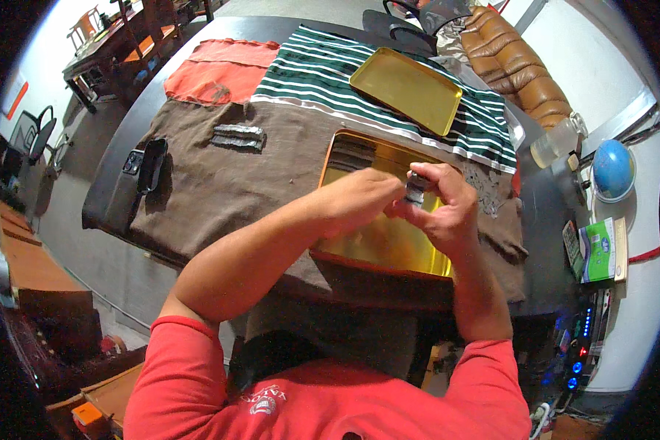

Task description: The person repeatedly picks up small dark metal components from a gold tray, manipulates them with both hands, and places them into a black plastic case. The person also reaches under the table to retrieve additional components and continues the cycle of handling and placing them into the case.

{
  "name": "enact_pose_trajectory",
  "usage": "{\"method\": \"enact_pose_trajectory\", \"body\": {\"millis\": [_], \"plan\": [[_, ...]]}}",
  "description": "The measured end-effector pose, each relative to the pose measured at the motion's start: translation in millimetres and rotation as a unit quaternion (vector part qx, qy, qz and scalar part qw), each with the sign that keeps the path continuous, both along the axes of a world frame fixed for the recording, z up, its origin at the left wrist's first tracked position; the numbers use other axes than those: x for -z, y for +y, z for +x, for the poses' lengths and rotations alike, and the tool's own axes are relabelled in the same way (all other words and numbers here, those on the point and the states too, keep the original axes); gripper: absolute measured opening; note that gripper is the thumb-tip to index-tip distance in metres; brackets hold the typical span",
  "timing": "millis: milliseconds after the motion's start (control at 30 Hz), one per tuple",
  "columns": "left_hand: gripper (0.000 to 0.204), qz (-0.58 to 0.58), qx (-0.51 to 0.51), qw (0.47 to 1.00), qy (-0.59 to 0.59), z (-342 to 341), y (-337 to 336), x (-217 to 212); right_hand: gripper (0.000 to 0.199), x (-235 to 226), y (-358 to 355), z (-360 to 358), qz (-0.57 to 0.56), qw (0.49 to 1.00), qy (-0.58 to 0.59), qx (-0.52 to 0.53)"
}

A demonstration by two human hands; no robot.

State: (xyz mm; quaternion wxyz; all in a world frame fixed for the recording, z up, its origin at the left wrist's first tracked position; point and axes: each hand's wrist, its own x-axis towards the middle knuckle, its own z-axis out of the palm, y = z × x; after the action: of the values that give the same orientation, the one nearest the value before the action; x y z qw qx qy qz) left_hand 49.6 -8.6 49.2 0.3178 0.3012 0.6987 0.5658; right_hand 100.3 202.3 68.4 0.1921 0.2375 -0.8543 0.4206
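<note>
Pinching the grey piece [415, 192] above the tin [389, 248], the right fingers [438, 174] should hold steady; the left fingers [396, 192] are too hidden to tell.

R hand [453, 210] w/ sm. silvery item [416, 191], L hand [370, 196] beside, gold tin [392, 246] below

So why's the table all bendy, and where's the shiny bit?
In the head view, the fisheye lens bends the edges of the table; same view, glare shines inside the gold box, and the upper-left wall looks washed out.
</note>
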Motion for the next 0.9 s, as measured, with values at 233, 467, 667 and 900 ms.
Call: {"method": "enact_pose_trajectory", "body": {"millis": [233,467,667,900], "plan": [[0.041,0.162,-0.186,0.969,0.000,-26,-18,-11,0.052,8,3,-18,0.007,0.980,-0.198,0.012],[0.035,0.189,-0.247,0.950,-0.013,-30,-23,-20,0.059,15,-6,-41,0.270,0.952,-0.145,0.002],[0.033,0.197,-0.252,0.948,-0.002,-33,-24,-19,0.051,7,-14,-63,0.338,0.933,-0.121,-0.036],[0.035,0.175,-0.254,0.951,0.028,-42,-24,-16,0.062,13,-8,-66,0.345,0.928,-0.134,-0.035]]}}
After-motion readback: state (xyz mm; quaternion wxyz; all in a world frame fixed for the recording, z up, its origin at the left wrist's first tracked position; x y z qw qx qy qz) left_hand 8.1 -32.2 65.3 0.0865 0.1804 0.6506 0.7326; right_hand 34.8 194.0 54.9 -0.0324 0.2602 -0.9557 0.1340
